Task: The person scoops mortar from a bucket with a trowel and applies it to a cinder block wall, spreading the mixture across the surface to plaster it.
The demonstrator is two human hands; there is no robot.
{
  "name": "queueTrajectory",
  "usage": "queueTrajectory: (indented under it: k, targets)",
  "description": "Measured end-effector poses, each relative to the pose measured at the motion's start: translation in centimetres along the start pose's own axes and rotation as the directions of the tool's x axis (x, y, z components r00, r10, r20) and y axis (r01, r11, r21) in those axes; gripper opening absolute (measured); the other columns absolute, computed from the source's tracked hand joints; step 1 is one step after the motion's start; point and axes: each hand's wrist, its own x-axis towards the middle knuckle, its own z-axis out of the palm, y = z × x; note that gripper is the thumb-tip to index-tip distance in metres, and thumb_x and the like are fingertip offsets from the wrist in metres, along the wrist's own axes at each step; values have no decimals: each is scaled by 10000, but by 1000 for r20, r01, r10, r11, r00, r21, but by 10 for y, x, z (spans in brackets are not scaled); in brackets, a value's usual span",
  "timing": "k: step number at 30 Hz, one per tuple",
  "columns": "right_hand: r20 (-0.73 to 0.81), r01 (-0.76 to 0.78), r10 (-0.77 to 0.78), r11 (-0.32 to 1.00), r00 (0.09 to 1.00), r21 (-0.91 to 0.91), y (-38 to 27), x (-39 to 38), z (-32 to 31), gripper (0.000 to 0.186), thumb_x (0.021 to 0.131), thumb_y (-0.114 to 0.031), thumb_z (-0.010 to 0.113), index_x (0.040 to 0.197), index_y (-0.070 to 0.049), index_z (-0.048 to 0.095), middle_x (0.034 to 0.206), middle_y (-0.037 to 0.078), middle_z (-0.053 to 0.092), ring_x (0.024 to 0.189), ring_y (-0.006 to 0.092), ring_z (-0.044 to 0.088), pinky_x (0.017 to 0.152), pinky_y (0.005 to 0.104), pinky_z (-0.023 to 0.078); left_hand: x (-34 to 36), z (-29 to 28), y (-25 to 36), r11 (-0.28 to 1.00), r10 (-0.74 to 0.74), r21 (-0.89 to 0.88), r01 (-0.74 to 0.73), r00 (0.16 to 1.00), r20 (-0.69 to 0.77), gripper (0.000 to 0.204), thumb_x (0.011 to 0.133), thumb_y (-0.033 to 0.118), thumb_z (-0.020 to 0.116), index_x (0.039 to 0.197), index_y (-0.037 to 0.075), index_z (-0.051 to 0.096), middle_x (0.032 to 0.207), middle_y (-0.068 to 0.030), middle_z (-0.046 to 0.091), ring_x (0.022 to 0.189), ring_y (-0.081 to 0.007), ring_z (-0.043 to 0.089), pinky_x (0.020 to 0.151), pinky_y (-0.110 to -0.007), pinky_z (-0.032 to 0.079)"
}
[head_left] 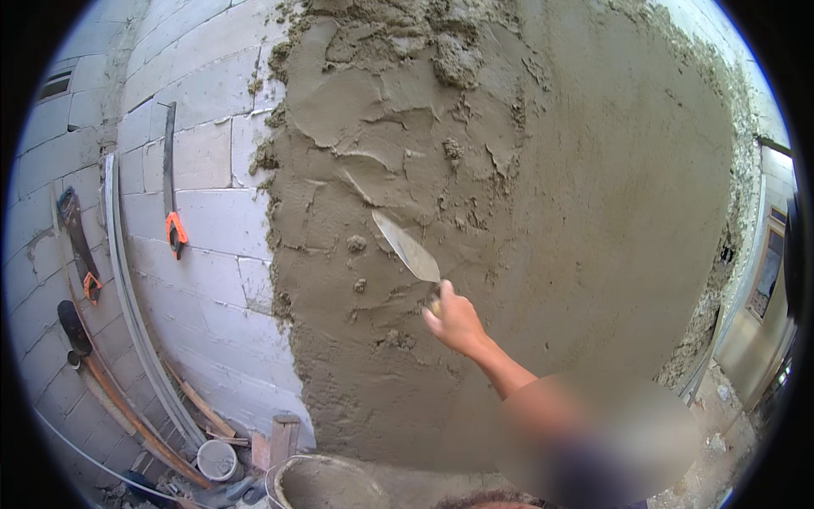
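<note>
My right hand is closed around the handle of a pointed trowel. The trowel's metal blade slants up and left, lying against or very near the wet grey mortar on the wall; I cannot tell whether it touches. Around the blade the mortar is rough, with ridges and small lumps. To the right of my hand the coat is much smoother. Part of my right arm is lost in a blur. My left hand is out of sight.
Bare white blocks border the mortar on the left, where two handsaws hang. A long metal straightedge leans in the corner near a shovel. Below stand a mortar tub and a white bucket.
</note>
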Motion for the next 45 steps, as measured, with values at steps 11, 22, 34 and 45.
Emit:
queueTrajectory:
  k: [11,22,34,45]
  targets:
    - [-211,54,-177,874,961,-483,19,96,-261,357,1032,-375,448,979,-41,563,721,113,602,704,260,611,671,423,507,-16,6,57,994,19,-110,-17,1000,13,455,962,375,498,1086,-31,663,1029,-270,678,1026,-415,630,893,-482,482]
    - [-111,30,-205,581,972,-813,-54,259,-305,421,1052,-417,395,1061,-51,605,752,61,615,601,149,576,509,300,518,4,26,74,992,-2,-125,6,999,35,460,940,353,554,1139,-53,636,1031,-274,675,1028,-406,633,896,-474,486]
    - [-380,-175,15,904,925,-390,-14,266,-398,418,1037,-337,441,1192,-6,644,610,32,484,469,130,411,407,329,401,11,34,78,972,-20,-232,37,997,73,494,916,329,615,1197,-77,606,1033,-279,672,1030,-395,637,900,-465,490]
    - [-424,-227,-46,789,905,-570,108,94,-362,420,1045,-413,436,986,-37,614,730,66,574,619,154,532,539,315,476,-79,-78,231,896,218,-338,-287,949,-230,463,865,252,630,1186,-79,588,1105,-276,638,1072,-399,571,936,-459,441]
